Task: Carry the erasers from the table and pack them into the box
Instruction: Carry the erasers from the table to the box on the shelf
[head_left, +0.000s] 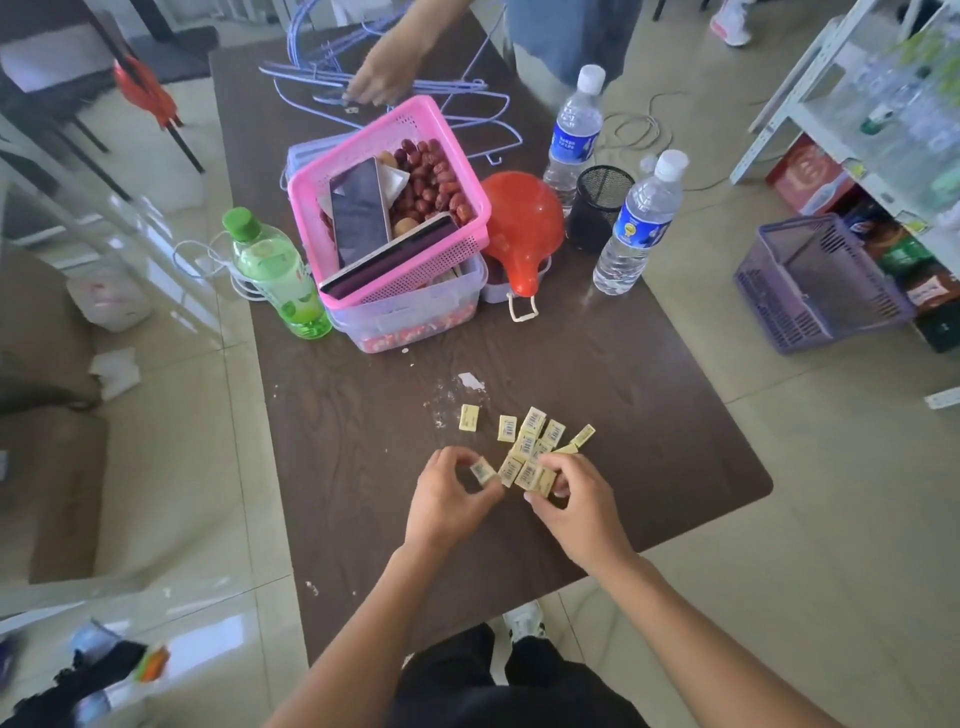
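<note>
Yellow erasers (530, 439) lie scattered in a loose cluster on the dark wood-grain table (649, 415) just in front of me, most with barcode labels facing up. One of them (468, 417) sits a little apart on the left of the cluster. My left hand (449, 501) pinches a single eraser (483, 473) between thumb and fingertips, lifted slightly at the cluster's near edge. My right hand (582, 506) is closed around a few erasers (535, 475) at the near side of the pile, fingers curled over them. Farther back on the table a pink basket (467, 208) rests on top of a clear plastic box (415, 312), with a green bottle (275, 275) to its left and an orange funnel (522, 223) to its right. Another person's hand (384, 73) touches wire hangers (467, 104) at the far end
</note>
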